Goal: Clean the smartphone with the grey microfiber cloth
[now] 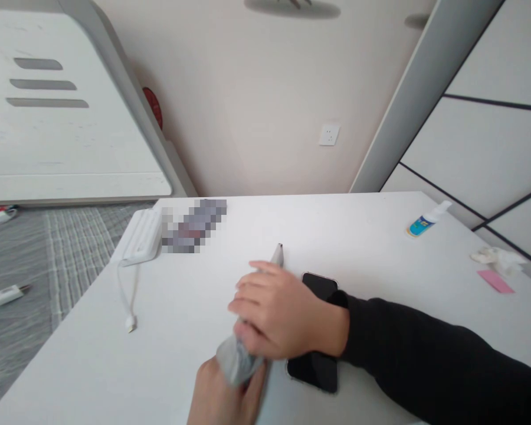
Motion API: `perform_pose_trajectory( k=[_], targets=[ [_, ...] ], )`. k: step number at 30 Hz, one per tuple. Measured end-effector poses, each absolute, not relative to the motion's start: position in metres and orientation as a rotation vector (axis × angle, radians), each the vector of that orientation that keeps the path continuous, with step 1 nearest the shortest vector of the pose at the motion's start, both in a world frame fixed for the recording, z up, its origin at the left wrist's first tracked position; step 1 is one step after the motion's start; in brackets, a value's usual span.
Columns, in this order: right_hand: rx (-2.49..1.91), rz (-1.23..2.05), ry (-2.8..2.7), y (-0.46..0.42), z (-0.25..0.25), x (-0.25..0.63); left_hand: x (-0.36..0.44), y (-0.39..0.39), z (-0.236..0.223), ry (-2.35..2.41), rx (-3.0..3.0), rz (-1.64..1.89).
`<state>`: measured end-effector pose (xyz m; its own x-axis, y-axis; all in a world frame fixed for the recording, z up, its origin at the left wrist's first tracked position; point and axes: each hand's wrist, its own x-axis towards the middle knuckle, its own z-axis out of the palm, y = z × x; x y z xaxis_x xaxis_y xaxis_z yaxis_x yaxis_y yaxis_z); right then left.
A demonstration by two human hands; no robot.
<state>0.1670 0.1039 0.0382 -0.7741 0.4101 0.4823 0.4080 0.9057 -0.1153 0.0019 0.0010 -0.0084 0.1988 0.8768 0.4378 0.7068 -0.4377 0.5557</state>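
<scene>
Low in the middle of the head view, my left hand (219, 392) is closed around the lower part of a slim, flat grey object (278, 254). Only the far end of that object shows, tilted almost edge-on, so its kind is unclear. My right hand (277, 310) lies across it from above, fingers bent over its side, pressing a crumpled grey cloth (239, 360) to it. The cloth hides part of my left hand's fingers. Beneath my right wrist a black-screened phone (314, 372) rests on the white table (358, 236), partly covered by the sleeve.
At the table's left edge sits a white power bank (142, 236) with a short cable (130, 321). A pixelated item (197, 227) lies beside it. Toward the right are a spray bottle (422, 223), a crumpled tissue (502, 258) and pink paper (495, 281). A grey-covered bed (71, 254) adjoins the left side.
</scene>
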Motion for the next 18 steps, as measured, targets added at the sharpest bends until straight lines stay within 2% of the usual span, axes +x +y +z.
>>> perform_pose_trajectory(
  k=[3,9,14,18],
  targets=[
    [-0.48,0.012,-2.609,0.104,0.038,0.164,0.002,0.002,-0.012,1.518,2.238,1.085],
    [-0.761,-0.006,-2.476,0.136,0.036,0.185,0.003,0.002,0.003,1.552,2.235,0.939],
    [-0.504,0.016,-2.58,0.1,0.036,0.162,0.001,0.001,-0.003,1.503,2.219,1.049],
    [-0.551,-0.011,-2.578,0.107,0.035,0.161,-0.001,0.002,-0.003,1.549,2.256,1.007]
  ],
)
